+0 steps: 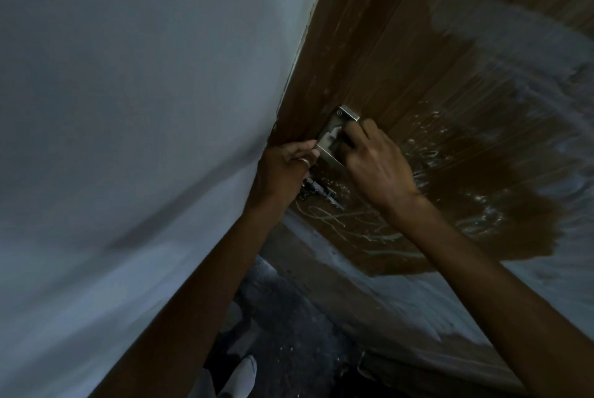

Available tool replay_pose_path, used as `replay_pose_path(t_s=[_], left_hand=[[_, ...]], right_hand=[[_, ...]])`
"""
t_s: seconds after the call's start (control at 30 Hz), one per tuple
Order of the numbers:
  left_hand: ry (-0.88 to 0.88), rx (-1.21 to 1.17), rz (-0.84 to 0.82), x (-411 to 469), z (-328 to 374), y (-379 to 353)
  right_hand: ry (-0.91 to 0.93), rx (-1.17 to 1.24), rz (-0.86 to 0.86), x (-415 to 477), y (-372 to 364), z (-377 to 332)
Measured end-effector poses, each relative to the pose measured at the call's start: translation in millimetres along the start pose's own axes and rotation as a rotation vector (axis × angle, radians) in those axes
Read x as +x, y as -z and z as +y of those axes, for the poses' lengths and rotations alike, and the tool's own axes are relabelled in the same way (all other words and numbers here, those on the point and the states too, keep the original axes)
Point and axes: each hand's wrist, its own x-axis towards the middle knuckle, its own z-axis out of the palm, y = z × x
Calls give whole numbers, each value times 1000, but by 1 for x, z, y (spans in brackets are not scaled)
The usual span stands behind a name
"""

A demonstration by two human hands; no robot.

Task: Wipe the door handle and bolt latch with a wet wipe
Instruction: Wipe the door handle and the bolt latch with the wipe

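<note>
While the pale wall [128, 108] fills the left of the view, the brown wooden door [418, 53] takes the right, its lower part streaked with whitish smears. Mounted near the door's edge is the metal door handle [334, 137], a bright rectangular pull, and just below it sits the bolt latch [321, 189], partly hidden behind the left wrist. The dim floor [289, 333] shows between the two forearms.

Both arms reach up and forward from the bottom of the view. The left hand [283, 166], a ring [304, 162] on one finger, rests at the door's edge with its grip curled closed against the near end of the handle, seemingly steadying it. The right hand [376, 163] comes in from the right, wrist bent, its fingers pinched together on a small pale wad, probably the wet wipe [336, 135], pressed onto the handle's face.

Judging by this, the handle is being wiped and the latch is yet to be done. To do the step well, the right hand should likely run the wipe along the whole bar, wrap around its back and both end brackets, and keep firm pressure, while the left hand holds the door from swinging. The wipe is too blurred to judge how soiled it is.
</note>
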Motion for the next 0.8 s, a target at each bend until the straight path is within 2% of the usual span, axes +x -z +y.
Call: replay_pose_path(t_s=[0.1, 0.17, 0.3, 0.43, 0.57, 0.63, 0.8], left_hand=[[-14, 23, 20, 0, 0, 0], [-22, 47, 30, 1, -2, 1], [-137, 229, 54, 0, -4, 2], [-332, 430, 89, -5, 0, 3], [-407, 502, 104, -9, 2, 3], [-421, 542, 106, -7, 3, 5], [-411, 630, 77, -1, 3, 9]], right_hand=[[-58, 9, 106, 11, 13, -2], [-62, -6, 113, 21, 14, -7], [-47, 92, -9, 19, 6, -18], [-168, 105, -168, 4, 22, -16], [-318, 231, -24, 4, 41, -7], [-316, 330, 44, 10, 36, -16], [-303, 417, 65, 6, -2, -50]])
